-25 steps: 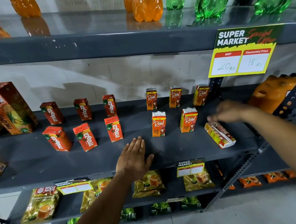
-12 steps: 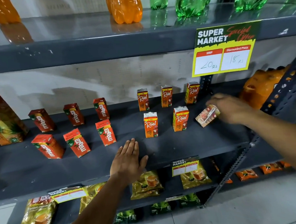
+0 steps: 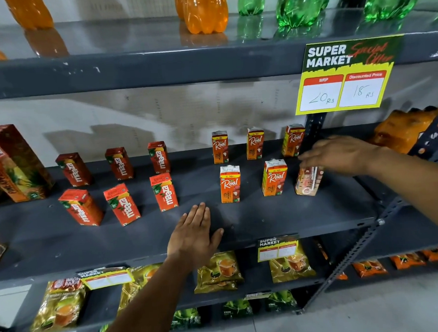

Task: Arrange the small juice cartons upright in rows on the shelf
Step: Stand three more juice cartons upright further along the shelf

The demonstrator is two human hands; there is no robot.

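Your right hand pinching the top of a small juice carton upright on the shelf, front row's right end, beside two Real cartons, your left hand flat, fingers spread, holding nothing.

Dark grey metal shelf: six Maaza cartons left, six Real cartons right, two rows each.

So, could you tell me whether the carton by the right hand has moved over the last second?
Yes. The carton has gone from lying flat to upright, right of the front Real cartons, under the right hand.
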